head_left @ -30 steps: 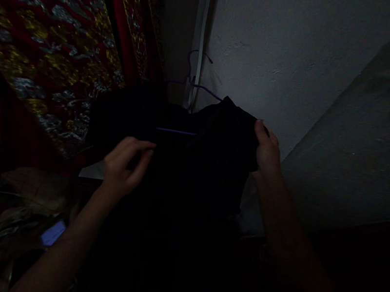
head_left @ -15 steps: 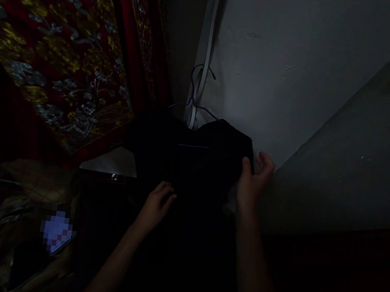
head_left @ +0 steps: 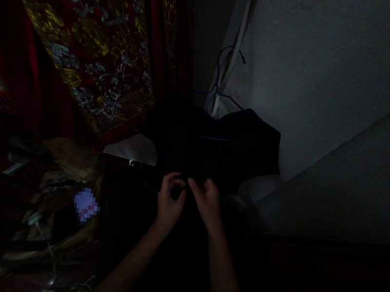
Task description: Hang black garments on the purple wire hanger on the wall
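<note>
A black short-sleeved garment (head_left: pixel 232 154) hangs on a thin purple-blue wire hanger (head_left: pixel 217 78), hooked beside a white strip on the wall. At the middle of the garment's front, my left hand (head_left: pixel 170 201) is closed with thumb and fingertips drawn together on the fabric. Close beside it, almost touching, my right hand (head_left: pixel 208 202) has its fingers bent and its thumb side towards the left fingertips, also closed on the cloth. Darkness hides the exact pinch and any small part of the garment there.
Red cloth with gold and silver embroidery (head_left: pixel 110 48) hangs at the upper left. A pale wall (head_left: pixel 325 73) stands behind and to the right. At lower left lie cluttered items, a pale cable (head_left: pixel 45 236) and a lit, blurred-out screen (head_left: pixel 85 204).
My right hand has left the garment's right sleeve and come to the middle front. My left hand has risen slightly and closed beside it. The view has shifted, moving the scene right and upward.
</note>
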{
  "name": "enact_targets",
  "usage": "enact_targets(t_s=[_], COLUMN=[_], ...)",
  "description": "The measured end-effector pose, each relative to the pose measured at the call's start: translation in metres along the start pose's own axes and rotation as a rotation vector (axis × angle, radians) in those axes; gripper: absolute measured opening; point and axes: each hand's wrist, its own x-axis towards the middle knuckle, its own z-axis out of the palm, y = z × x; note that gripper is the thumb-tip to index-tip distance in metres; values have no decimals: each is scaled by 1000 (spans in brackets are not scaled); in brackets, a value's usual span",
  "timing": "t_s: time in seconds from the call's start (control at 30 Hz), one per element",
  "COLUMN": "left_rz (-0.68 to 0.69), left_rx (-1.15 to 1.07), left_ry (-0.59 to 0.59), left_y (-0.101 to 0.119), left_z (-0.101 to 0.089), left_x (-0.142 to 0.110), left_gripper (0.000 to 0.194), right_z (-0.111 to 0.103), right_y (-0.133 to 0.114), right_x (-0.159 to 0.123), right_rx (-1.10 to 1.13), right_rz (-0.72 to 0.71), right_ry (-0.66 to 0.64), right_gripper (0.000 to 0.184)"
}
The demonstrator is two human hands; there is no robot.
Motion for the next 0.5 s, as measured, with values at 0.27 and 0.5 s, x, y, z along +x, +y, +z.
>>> enact_targets(t_s=[0.27, 0.5], left_rz=[12, 149], left_rx=[70, 148], left_ry=[-17, -27], left_y=[-15, -14], left_z=[6, 1], left_x=[-11, -10], left_gripper=[29, 33], right_z=[10, 7], right_y=[7, 9], right_x=[-31, -25], right_rx=[-55, -102], right_rz=[-2, -26], right_ry=[-30, -52], right_gripper=[33, 21])
